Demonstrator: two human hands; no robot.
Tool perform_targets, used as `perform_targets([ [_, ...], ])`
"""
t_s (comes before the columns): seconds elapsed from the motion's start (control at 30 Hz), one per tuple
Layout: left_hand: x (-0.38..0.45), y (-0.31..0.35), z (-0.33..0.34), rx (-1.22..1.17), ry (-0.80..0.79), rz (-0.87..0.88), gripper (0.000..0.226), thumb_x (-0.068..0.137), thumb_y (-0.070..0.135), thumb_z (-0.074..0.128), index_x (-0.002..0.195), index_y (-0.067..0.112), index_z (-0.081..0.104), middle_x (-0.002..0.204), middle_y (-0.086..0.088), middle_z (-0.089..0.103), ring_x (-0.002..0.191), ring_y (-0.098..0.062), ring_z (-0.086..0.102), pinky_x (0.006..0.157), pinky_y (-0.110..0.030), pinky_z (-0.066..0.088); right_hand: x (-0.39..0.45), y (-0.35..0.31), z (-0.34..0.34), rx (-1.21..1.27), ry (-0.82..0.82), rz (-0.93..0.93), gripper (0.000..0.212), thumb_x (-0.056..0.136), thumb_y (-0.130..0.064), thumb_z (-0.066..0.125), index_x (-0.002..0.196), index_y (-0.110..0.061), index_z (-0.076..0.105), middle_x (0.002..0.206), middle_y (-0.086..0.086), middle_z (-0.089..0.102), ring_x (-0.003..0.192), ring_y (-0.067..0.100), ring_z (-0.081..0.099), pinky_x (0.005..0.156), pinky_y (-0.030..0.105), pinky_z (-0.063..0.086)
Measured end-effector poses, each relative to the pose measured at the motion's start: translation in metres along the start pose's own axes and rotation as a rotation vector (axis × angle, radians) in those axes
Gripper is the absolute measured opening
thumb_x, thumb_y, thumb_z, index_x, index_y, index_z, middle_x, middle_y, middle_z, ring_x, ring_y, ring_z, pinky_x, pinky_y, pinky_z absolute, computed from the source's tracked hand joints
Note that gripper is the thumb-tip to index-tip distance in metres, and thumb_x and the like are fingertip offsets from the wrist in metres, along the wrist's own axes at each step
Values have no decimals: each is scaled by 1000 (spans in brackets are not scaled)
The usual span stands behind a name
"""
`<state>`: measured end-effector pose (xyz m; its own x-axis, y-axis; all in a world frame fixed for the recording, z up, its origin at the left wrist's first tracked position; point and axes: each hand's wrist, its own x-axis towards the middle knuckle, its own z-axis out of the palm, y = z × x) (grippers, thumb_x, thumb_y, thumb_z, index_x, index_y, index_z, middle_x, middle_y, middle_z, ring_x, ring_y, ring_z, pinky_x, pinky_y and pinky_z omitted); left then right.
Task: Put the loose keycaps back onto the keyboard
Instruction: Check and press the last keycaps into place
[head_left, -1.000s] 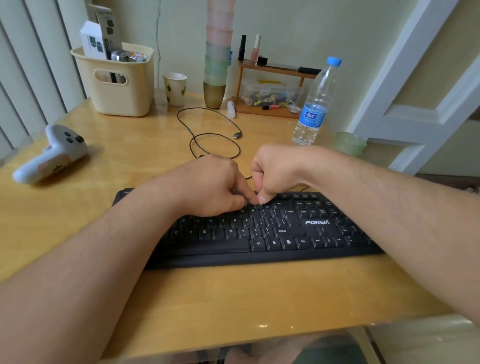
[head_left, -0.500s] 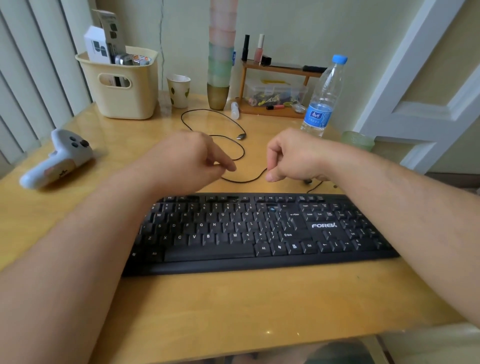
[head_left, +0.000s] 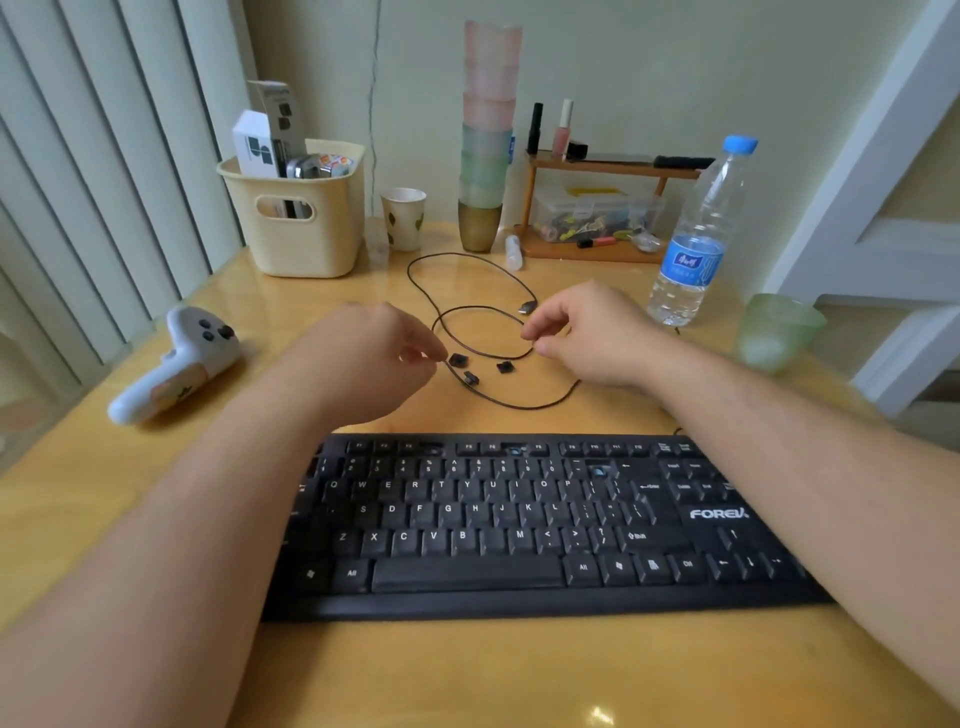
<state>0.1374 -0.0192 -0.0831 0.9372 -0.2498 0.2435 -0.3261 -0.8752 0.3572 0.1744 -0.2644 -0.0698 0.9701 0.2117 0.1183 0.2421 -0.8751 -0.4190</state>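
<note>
Keycaps: three loose ones sit on the desk behind your keyboard, tangled in with the cable.
Left hand: fingertips pinched at the nearest cap; can't tell if you're gripping it.
Right hand: fingers loosely curled, holding nothing, hovering.

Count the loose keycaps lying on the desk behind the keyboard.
3. One keycap lies by the left hand's fingertips, a second just below it beside the cable, a third further right. The hands may hide more.
</note>
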Motion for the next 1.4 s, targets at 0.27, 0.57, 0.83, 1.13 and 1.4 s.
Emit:
perform_targets([
  [0.27, -1, 2, 2, 14, -43, -64, 24, 97, 32, 61, 116, 34, 76, 106, 15, 72, 96, -8, 57, 84, -23, 42, 20, -9, 30, -141, -165, -94, 22, 94, -26, 74, 116, -32, 76, 115, -10, 70, 102, 10, 60, 87, 24, 43],
  [0.57, -5, 12, 2, 7, -96, -40, 23, 97, 35, 62, 115, 37, 76, 106, 14, 73, 104, -13, 65, 95, -31, 52, 29, -12, 39, -205, -125, -49, 19, 98, -19, 69, 115, -25, 75, 115, -1, 67, 101, 18, 60, 83, 28, 48],
  [0.83, -7, 21, -1, -96, -50, 51, 21, 94, 41, 67, 113, 42, 76, 88, 29, 66, 92, 1, 65, 83, -23, 48, -46, -23, 3, 361, -79, -94, 26, 97, -14, 69, 95, -38, 78, 85, -9, 74, 80, 8, 68, 78, 34, 58],
  [1.13, -15, 48, 6, -495, -158, 175, 18, 88, 33, 81, 106, 34, 78, 93, 16, 78, 89, -1, 72, 82, -20, 57, -83, 1, 2, 852, -84, -118, 36, 84, 8, 76, 87, -28, 81, 86, 5, 77, 75, 15, 71, 75, 31, 61],
  [1.4, -16, 48, 7, -636, -203, 144, 22, 83, 25, 86, 103, 25, 78, 91, 9, 79, 86, -8, 75, 79, -21, 58, -81, 6, 1, 855, -77, -175, 31, 78, 12, 79, 84, -18, 77, 85, 5, 77, 80, 17, 72, 76, 27, 60],
])
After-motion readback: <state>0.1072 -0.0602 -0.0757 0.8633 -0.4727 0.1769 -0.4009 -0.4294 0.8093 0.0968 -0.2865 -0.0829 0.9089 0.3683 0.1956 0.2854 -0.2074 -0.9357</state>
